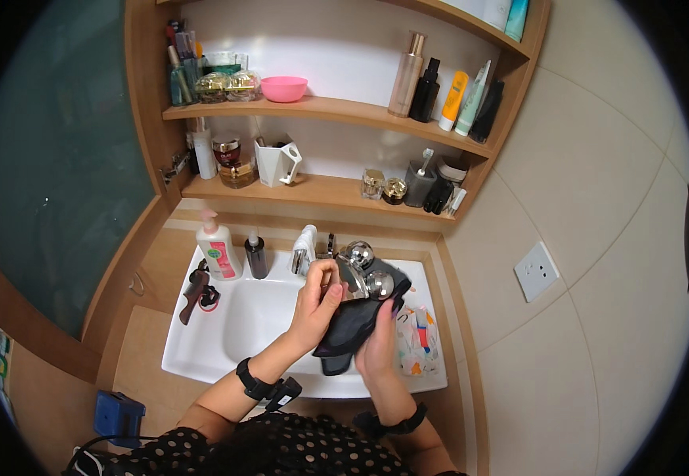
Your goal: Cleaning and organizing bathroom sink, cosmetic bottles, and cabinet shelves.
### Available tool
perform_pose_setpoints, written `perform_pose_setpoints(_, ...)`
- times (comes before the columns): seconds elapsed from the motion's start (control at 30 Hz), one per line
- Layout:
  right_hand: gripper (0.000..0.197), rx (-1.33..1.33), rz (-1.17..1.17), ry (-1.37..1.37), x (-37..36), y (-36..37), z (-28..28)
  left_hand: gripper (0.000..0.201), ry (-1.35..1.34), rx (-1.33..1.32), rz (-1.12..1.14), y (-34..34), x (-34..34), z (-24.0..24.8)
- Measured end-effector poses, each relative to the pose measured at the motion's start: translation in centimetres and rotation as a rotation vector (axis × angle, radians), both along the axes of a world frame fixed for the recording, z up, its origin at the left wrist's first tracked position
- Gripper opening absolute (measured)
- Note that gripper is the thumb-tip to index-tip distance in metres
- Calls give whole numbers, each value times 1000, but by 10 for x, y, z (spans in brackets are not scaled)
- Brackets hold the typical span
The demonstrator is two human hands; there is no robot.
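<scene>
Left grip (319,305) held silver two-ball roller (379,284); right grip (378,349) cradled black pouch (344,325) underneath (likely for support) above sink (253,317).

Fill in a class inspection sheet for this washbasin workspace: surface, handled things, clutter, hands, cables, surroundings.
Surface: glossy white basin.
Handled things: silver metallic roller with two shiny balls; soft-looking black pouch.
Clutter: white-and-pink pump bottle, small dark cylindrical bottle, patterned plastic bag.
Hands: left hand grips the roller; right hand holds the pouch.
Cables: thin black cable by the blue plastic box.
Surroundings: open wooden cabinet above; square white wall socket right.
</scene>
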State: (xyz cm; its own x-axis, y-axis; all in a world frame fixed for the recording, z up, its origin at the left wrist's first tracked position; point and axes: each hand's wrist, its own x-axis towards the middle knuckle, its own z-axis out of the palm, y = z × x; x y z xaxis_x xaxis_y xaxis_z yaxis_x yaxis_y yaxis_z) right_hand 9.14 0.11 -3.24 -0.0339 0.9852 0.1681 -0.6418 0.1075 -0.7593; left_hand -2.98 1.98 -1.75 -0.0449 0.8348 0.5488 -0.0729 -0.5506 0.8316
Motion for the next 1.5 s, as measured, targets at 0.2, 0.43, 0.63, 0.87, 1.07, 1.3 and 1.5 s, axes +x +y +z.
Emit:
perform_pose_setpoints(0.2, 53, 93, 74, -83, 4, 13, -2, 37, -5, -40, 65, 1, 15, -16)
perform_pose_setpoints(0.43, 46, 353, -70, -479, -7, 7, -4, 64, -135, -47, 57, 7, 13, -13)
perform_pose_setpoints(0.63, 33, 403, -331, -709, 2, 5, -36, 39, -594, -270, -293, -5, 17, -1)
perform_pose_setpoints(0.87, 22, -172, 39, -613, 39, 1, -34, 50, -437, -92, -211, 1, -2, -29)
perform_pose_setpoints(1.07, 39, 325, -212, -237, 74, -18, 40, 47, -102, 20, -48, -14, -16, -14)
perform_pose_setpoints(1.3, 42, 693, -580, -1280, 32, -17, 87, 31, 371, 281, 303, -19, -5, 1)
perform_pose_setpoints(1.5, 38, 530, -403, -1051, 34, -35, 79, 27, 440, 304, 397, -22, -14, 0)
